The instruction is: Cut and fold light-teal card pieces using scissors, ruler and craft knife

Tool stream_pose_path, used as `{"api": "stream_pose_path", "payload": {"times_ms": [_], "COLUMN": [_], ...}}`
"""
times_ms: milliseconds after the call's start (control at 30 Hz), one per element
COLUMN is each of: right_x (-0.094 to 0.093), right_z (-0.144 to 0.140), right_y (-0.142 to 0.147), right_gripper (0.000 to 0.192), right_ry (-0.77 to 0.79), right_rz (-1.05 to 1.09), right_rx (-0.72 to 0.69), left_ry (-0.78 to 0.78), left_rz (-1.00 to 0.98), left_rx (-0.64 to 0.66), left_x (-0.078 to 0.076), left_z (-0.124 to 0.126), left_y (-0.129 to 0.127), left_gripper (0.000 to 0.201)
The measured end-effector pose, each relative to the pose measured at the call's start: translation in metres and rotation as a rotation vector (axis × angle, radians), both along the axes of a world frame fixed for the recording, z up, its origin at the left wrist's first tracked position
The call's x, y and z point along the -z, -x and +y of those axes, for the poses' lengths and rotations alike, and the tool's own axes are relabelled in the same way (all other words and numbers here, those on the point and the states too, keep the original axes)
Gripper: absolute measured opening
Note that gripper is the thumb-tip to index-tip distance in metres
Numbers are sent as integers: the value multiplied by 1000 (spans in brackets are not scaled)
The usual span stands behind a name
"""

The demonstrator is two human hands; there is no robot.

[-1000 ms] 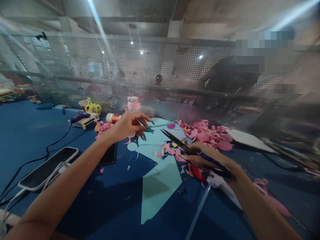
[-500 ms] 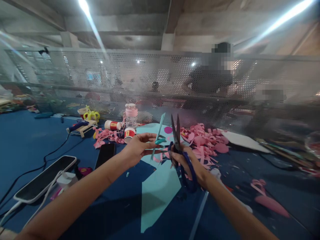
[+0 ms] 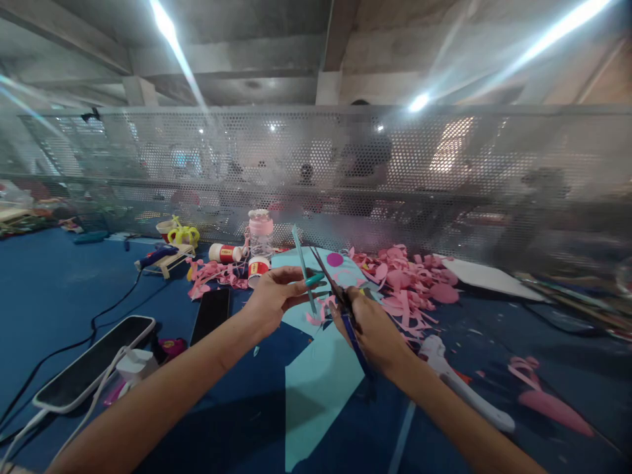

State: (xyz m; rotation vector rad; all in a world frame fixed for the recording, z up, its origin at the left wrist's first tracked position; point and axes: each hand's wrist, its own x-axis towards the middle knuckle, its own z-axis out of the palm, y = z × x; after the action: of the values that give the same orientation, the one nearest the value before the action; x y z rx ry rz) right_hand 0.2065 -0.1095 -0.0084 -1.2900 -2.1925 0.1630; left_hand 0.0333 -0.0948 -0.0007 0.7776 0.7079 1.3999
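1. Left hand (image 3: 269, 304) pinches a thin teal strip (image 3: 302, 263), standing up above the blue table (image 3: 59, 289).
2. Right hand (image 3: 372, 329) grips scissors (image 3: 332, 284), blades shut or nearly so, touching the strip.
3. Hold the strip tight and cut slowly.
4. Teal paper (image 3: 316, 388) lies below; pink scraps (image 3: 409, 280) sit behind.

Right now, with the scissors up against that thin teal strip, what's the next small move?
Probably close the scissors on the teal strip: the left hand pinches it upright, and the blades in the right hand already angle beside it.
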Motion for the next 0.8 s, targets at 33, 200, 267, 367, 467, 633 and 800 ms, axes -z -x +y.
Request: {"api": "stream_pose_path", "payload": {"times_ms": [33, 200, 267, 367, 467, 633, 800], "right_x": [1, 4, 3, 1, -1, -5, -8], "right_z": [0, 2, 5, 10, 14, 17, 21], "right_y": [0, -3, -6, -11, -15, -19, -24], "right_gripper": [11, 14, 16, 19, 23, 25, 29], "right_ry": [-9, -83, -132, -204, -246, -251, -159], "right_rz": [-24, -101, -113, -137, -186, -215, -42], "right_rx": [18, 97, 115, 105, 78, 61, 10], "left_ry": [-13, -129, -167, -193, -242, -355, -494], "left_rz": [8, 49, 42, 29, 19, 108, 244], "left_rx": [-20, -127, -169, -209, -230, -334, -331], "left_x": [0, 3, 3, 5, 8, 9, 0], "left_z": [0, 1, 1, 1, 0, -3, -10], "left_y": [-1, -3, -4, -7, -9, -8, -5], "left_gripper": [22, 25, 26, 29, 35, 62, 90]}}
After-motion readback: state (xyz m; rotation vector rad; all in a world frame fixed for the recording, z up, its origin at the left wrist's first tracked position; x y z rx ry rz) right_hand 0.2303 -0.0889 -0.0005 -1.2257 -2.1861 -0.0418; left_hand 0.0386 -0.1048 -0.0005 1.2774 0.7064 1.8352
